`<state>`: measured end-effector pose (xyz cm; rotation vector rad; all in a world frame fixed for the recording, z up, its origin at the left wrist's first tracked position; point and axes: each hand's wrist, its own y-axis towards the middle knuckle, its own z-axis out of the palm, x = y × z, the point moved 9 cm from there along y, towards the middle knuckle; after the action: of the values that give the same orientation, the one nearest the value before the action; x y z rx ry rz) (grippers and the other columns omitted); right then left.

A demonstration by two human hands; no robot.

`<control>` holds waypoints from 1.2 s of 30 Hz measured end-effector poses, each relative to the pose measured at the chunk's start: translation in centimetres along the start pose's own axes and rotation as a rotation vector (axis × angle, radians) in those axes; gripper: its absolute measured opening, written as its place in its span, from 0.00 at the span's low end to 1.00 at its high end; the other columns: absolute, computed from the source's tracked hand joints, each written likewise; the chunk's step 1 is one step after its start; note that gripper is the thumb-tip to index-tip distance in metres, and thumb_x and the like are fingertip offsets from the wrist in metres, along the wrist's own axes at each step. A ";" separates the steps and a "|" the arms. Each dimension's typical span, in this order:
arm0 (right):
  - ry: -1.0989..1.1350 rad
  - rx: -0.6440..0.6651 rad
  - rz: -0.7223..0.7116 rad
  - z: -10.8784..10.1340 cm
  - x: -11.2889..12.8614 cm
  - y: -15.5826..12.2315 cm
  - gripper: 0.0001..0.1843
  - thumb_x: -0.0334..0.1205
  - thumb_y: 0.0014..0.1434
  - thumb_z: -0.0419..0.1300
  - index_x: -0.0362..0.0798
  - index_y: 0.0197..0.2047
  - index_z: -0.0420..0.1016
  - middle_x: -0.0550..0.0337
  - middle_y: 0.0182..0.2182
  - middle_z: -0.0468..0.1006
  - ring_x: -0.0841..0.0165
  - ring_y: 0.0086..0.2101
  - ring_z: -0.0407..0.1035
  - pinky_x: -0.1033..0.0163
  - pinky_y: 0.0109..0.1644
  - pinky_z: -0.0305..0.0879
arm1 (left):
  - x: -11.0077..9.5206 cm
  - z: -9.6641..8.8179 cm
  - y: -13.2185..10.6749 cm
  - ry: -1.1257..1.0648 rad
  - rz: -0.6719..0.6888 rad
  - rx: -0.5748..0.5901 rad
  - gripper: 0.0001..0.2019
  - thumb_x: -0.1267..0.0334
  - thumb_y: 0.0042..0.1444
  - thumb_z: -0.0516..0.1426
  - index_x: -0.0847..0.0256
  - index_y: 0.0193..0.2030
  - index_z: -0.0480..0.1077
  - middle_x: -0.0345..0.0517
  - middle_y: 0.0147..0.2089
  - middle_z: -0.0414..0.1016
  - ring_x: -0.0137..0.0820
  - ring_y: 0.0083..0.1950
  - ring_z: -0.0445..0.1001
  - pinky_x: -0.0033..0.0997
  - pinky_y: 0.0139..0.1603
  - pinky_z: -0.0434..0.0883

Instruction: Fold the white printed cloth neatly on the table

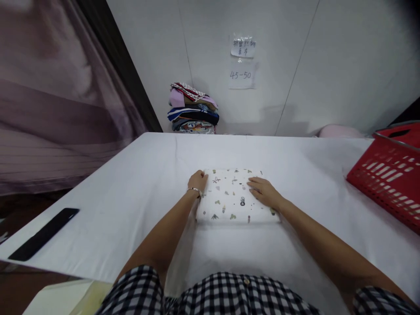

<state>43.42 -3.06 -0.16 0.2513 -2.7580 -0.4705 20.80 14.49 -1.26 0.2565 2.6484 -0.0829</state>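
A folded white cloth (231, 197) with small printed figures lies flat in the middle of the white table (131, 192). My left hand (197, 180), with a bracelet on the wrist, curls around the cloth's far left corner, fingers closed on its edge. Flat on the cloth's right side rests my right hand (262, 191), fingers stretched out and pressing down.
A red plastic basket (387, 175) stands at the table's right edge. A black phone (44, 234) lies near the left front corner. A stack of folded clothes (193, 108) sits against the wall behind the table. Paper notes (243, 61) hang on the wall; a curtain (49, 96) hangs at the left.
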 end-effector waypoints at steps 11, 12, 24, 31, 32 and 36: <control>0.060 -0.118 0.570 0.4 -9.9 1.0 0.28 0.49 0.56 0.54 0.46 0.58 0.62 0.47 0.51 0.70 0.57 0.50 0.65 0.52 0.52 0.62 | 0.1 1.5 1.8 -0.053 0.002 0.093 0.23 0.46 0.53 0.51 0.61 0.48 0.64 0.56 0.49 0.72 0.41 0.50 0.71 0.34 0.44 0.64; 0.051 -0.128 0.590 0.5 -10.3 1.2 0.27 0.50 0.56 0.55 0.46 0.56 0.64 0.47 0.50 0.71 0.57 0.49 0.66 0.53 0.51 0.63 | -0.1 1.5 1.9 -0.051 0.018 0.090 0.21 0.47 0.54 0.51 0.61 0.47 0.64 0.55 0.48 0.72 0.41 0.50 0.70 0.34 0.44 0.64; 0.028 -0.082 0.556 -0.4 -10.3 3.2 0.16 0.44 0.54 0.57 0.45 0.43 0.73 0.51 0.40 0.73 0.62 0.40 0.68 0.60 0.44 0.63 | -3.8 1.6 1.5 -0.019 0.472 0.042 0.15 0.57 0.55 0.53 0.61 0.48 0.68 0.50 0.52 0.68 0.37 0.55 0.63 0.35 0.57 0.60; 0.154 -0.138 0.592 -0.1 -11.7 3.1 0.14 0.44 0.54 0.56 0.49 0.43 0.73 0.58 0.34 0.75 0.65 0.35 0.68 0.61 0.41 0.64 | -4.3 1.9 2.3 0.064 0.468 0.062 0.10 0.60 0.57 0.50 0.59 0.40 0.70 0.47 0.44 0.71 0.35 0.47 0.67 0.33 0.48 0.63; 0.156 -0.133 0.607 0.1 -11.9 2.9 0.16 0.45 0.54 0.56 0.49 0.45 0.72 0.58 0.34 0.75 0.65 0.34 0.68 0.61 0.40 0.64 | -4.3 1.9 2.4 0.069 0.463 0.066 0.10 0.60 0.57 0.50 0.59 0.40 0.70 0.47 0.43 0.71 0.35 0.46 0.67 0.33 0.47 0.63; 0.060 -0.152 0.460 -0.9 -10.3 3.3 0.19 0.43 0.55 0.56 0.48 0.50 0.70 0.53 0.45 0.73 0.61 0.44 0.66 0.56 0.48 0.62 | -4.5 1.6 2.1 0.090 0.472 0.047 0.10 0.61 0.58 0.49 0.59 0.39 0.70 0.47 0.43 0.72 0.35 0.46 0.67 0.33 0.47 0.63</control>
<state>52.95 2.04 -1.26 -0.3912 -2.5876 -0.5303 25.84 15.69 -0.68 0.9089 2.5999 0.0214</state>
